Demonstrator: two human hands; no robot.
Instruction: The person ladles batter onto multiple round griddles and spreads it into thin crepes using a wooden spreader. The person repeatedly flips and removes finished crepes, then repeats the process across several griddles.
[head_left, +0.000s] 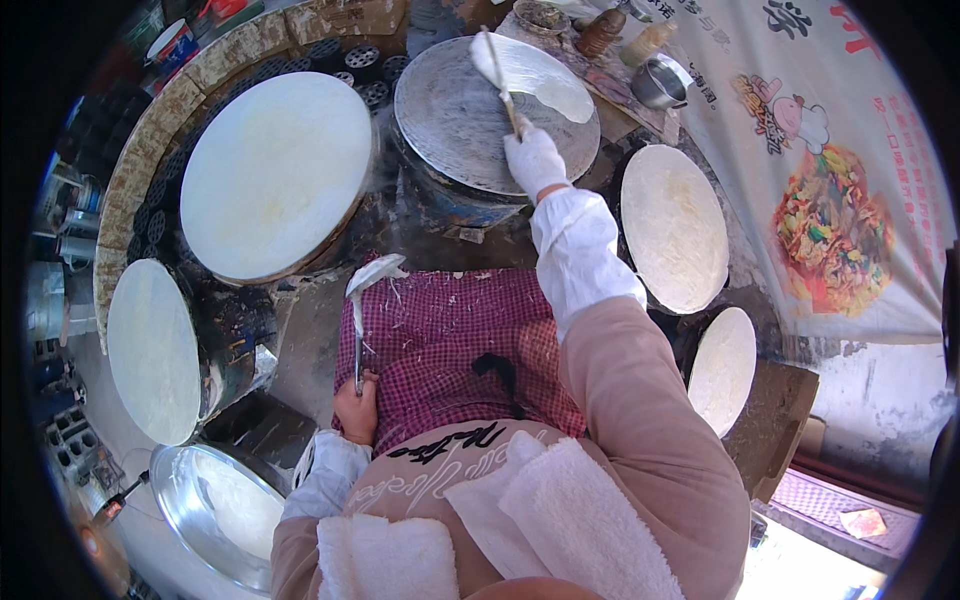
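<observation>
My right hand (535, 159), in a white glove, grips a thin wooden batter spreader (501, 86) over the round griddle (442, 124) at the top middle. White batter (562, 94) covers an arc of that griddle's far right part; the rest shows dark metal. My bare left hand (356, 409) holds a metal ladle (373, 276) upright beside the checked apron (457, 322), its bowl coated with batter. A large griddle at the upper left bears a full pale batter sheet (277, 172). Another sheet (675, 225) covers the griddle near my right forearm.
More coated griddles stand at the left (154, 352) and lower right (724, 371). A metal basin (176, 480) with batter is at the lower left. Perforated coal briquettes (362, 57) line the curved wall. A steel pot (660, 82) and bottles stand at the upper right.
</observation>
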